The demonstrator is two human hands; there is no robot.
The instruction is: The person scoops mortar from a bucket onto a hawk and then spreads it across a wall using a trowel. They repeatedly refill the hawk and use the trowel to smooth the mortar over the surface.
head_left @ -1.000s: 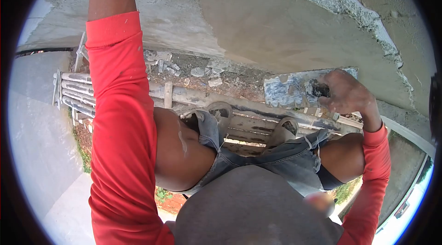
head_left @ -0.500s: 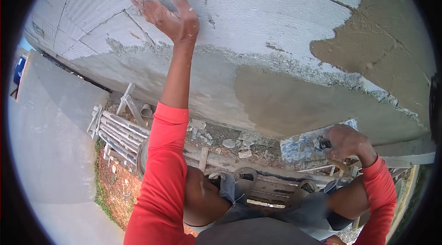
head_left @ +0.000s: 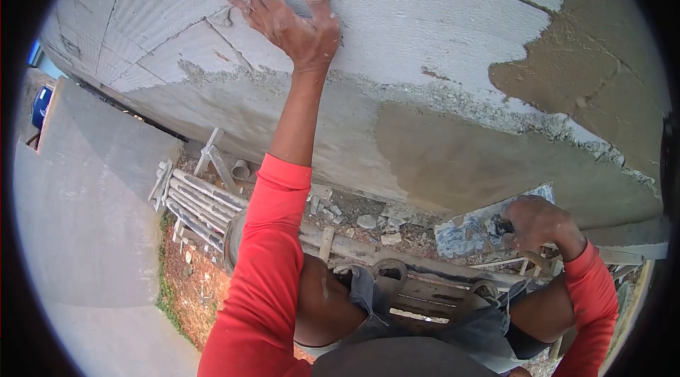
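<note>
L hand (head_left: pixel 294 30) is up on the block wall (head_left: pixel 432 16), fingers & thumb spread wide, nothing gripped; it looks laid flat vs. the pale blocks, just below a dark joint line, w/ whitish dust on the fingertips. R hand (head_left: pixel 537 223) is lower, at R side of view, fingers curled round the grip of a plastering trowel (head_left: pixel 459 235); grip mostly hidden by the hand. Trowel's flat rect. blade, smeared grey-white, sticks out L of the hand, nr the wall's lower part, above the rubble strip; can't tell if its edge touches the wall. Wall surface varies: brown mortar patch (head_left: pixel 588 69) upper R, rough broken ridge (head_left: pixel 496 113) across the mid., darker smooth plaster patch (head_left: pixel 453 157) below it. Person wears red sleeves (head_left: pixel 273 218) & denim shorts (head_left: pixel 464 334), sandals (head_left: pixel 389 272) on a slatted scaffold (head_left: pixel 198 200) running alongside wall. Bucket (head_left: pixel 232 241) partly hidden behind L forearm; small pot (head_left: pixel 241 169) nr the scaffold's far end. Stone bits (head_left: pixel 367 221) lie b/w scaffold & wall. Far L: grey concrete slab (head_left: pixel 92 207), reddish soil (head_left: pixel 191 264) next to it, blue container (head_left: pixel 41 106) at the edge.
</note>
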